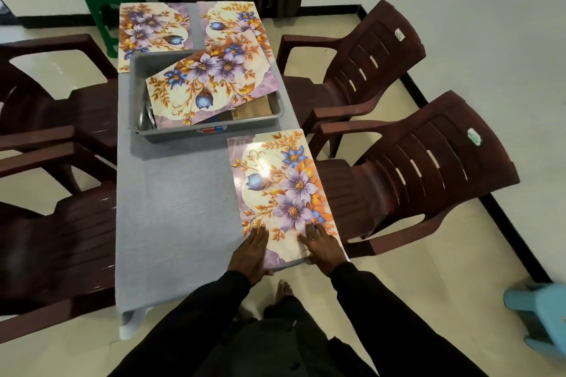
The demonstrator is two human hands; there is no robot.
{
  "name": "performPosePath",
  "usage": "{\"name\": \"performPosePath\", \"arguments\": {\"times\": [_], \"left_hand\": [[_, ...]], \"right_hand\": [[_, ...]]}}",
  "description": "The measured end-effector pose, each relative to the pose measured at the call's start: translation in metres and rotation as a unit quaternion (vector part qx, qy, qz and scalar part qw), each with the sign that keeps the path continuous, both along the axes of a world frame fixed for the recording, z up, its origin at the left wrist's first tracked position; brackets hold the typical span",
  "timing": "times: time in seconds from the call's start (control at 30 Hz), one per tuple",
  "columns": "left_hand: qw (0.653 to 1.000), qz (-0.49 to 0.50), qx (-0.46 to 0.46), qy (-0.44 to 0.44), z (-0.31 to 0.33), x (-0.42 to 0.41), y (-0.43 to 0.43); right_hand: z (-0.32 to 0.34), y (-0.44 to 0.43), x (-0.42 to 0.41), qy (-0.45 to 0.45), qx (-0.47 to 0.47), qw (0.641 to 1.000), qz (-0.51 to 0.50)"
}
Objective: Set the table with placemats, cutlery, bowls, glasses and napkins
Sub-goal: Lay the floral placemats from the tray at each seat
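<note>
Left hand [250, 249] flat, fingers straight and together, pressing the near left edge of the nearest placemat [275, 180]. Right hand [321, 249] flat on its near right corner, fingers spread. I note this mat lies at the near right of the grey surface [171, 208]. Beyond: grey tray [211, 134], with a tilted placemat [211, 82] resting across its rim. Far end: far left placemat [150, 27] and far right placemat [232, 20], side by side.

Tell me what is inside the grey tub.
A floral placemat lies tilted across the grey tub. Under it, shiny metal shows at the left and something brown at the right; the placemat hides what they are and anything else.
</note>
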State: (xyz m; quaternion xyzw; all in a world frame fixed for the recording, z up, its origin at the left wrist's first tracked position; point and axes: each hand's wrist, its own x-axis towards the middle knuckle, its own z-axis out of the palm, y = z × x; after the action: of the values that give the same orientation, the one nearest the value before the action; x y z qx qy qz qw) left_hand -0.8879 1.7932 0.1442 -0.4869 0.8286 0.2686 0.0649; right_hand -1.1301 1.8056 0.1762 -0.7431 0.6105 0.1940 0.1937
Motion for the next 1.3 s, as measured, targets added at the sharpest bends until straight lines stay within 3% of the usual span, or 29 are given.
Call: {"name": "performPosePath", "arguments": {"times": [0.17,0.4,0.67,0.8,0.9,1.07,1.3], "left_hand": [[0.999,0.019,0.022,0.02,0.017,0.014,-0.009],[0.979,0.168,0.003,0.115,0.062,0.042,-0.07],[0.896,0.401,-0.089,0.167,0.109,0.094,-0.197],[0.861,0.454,-0.078,0.216,0.112,0.121,-0.253],[0.838,0.477,-0.068,0.256,0.113,0.133,-0.284],[0.79,0.531,-0.063,0.301,0.112,0.137,-0.314],[0.729,0.585,-0.018,0.355,0.096,0.144,-0.326]], "right_hand": [[0.032,-0.028,0.002,-0.028,-0.017,0.999,0.012],[0.074,-0.133,0.01,-0.168,-0.116,0.977,-0.068],[0.085,-0.302,0.044,-0.256,-0.207,0.942,-0.058],[0.091,-0.372,0.048,-0.256,-0.233,0.935,-0.08],[0.098,-0.416,0.045,-0.277,-0.277,0.91,-0.137],[0.092,-0.484,0.043,-0.346,-0.197,0.87,-0.29],[0.082,-0.514,0.055,-0.389,-0.148,0.825,-0.382]]}}
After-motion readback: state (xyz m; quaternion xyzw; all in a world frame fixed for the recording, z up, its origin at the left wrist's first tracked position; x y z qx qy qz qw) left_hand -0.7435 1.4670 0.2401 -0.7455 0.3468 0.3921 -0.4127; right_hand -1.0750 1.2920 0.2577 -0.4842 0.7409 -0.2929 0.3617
